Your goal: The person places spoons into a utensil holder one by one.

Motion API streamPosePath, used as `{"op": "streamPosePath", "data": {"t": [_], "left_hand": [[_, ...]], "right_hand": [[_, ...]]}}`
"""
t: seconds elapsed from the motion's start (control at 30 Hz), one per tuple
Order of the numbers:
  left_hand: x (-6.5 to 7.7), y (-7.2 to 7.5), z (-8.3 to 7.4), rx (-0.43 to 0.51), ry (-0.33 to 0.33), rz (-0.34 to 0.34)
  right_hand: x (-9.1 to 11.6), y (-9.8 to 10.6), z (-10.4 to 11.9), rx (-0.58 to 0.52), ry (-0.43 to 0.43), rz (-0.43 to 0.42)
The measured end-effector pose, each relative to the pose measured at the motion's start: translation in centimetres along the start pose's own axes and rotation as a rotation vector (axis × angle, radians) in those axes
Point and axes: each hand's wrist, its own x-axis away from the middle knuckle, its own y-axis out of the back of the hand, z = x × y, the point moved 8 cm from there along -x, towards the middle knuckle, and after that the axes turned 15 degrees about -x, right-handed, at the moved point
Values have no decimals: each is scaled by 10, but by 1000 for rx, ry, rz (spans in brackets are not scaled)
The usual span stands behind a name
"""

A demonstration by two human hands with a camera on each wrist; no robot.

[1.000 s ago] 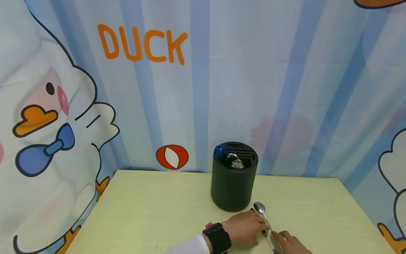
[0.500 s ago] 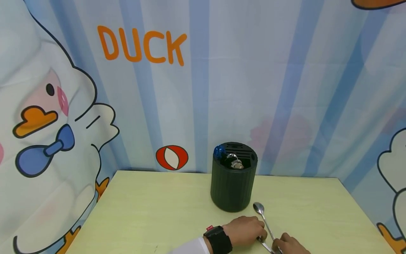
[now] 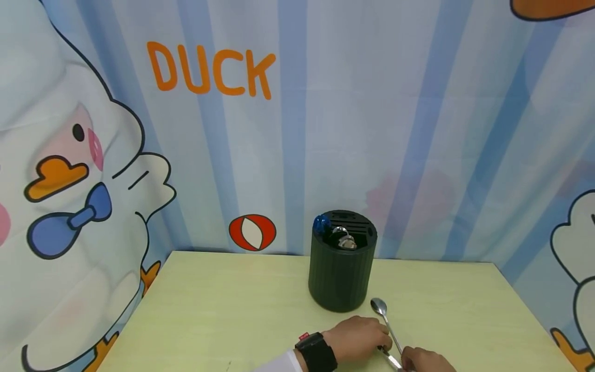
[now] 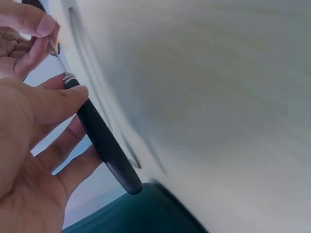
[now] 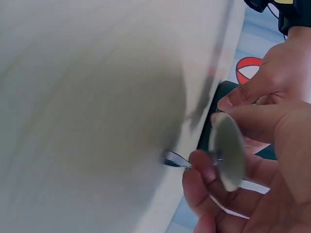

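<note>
A black-handled utensil (image 4: 104, 138) with a thin metal neck lies between my hands. My left hand (image 3: 355, 338) pinches its handle near the collar, with the other fingers spread along it. My right hand (image 3: 425, 360) pinches the metal end. There, in the right wrist view, a pale round disc (image 5: 233, 155) with a small metal hub shows almost edge-on. A long silver spoon (image 3: 378, 306) lies beside the left hand, bowl toward the back. Its shaft (image 3: 394, 336) runs behind the right fingers; whether they touch it, I cannot tell.
Just behind the left hand stands a dark green ribbed holder (image 3: 341, 279), with a blue shiny item (image 3: 322, 225) and silver utensil ends (image 3: 346, 241) at its top. A pale yellow table (image 3: 232, 299) meets a striped duck-print cloth (image 3: 334, 103) at its back edge.
The left hand has drawn slightly toward me and its fingers have curled in. The black handle's tip, seen beyond it earlier, is now hidden in the head view. The spoon stays put.
</note>
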Motion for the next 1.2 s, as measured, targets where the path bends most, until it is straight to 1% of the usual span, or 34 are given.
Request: {"op": "streamPosePath", "data": {"t": [0.07,0.17,0.3,0.43,0.6,0.7,0.8,0.87,0.93,1.07,1.2], "left_hand": [[1,4,4,15,15,-21],[2,8,9,41,34,-40],[5,12,13,50,56,-67],[10,17,18,72,88,-94],[14,23,23,146,109,-132],[15,26,26,192,108,-168],[16,28,28,226,109,-205],[17,30,29,255,117,-224],[18,33,31,279,130,-247],[22,41,35,339,163,-276],[25,47,38,390,198,-291]], "right_hand": [[1,4,1,-16,-65,-36],[3,11,6,-41,-110,-84],[4,22,13,-63,-108,-146],[7,36,19,-91,-104,-233],[14,54,27,-152,-48,-353],[19,63,35,-180,11,-425],[23,71,44,-190,91,-492],[25,76,49,-198,125,-530],[26,81,53,-200,142,-555],[26,88,58,-212,144,-599],[26,94,65,-264,170,-638]]}}
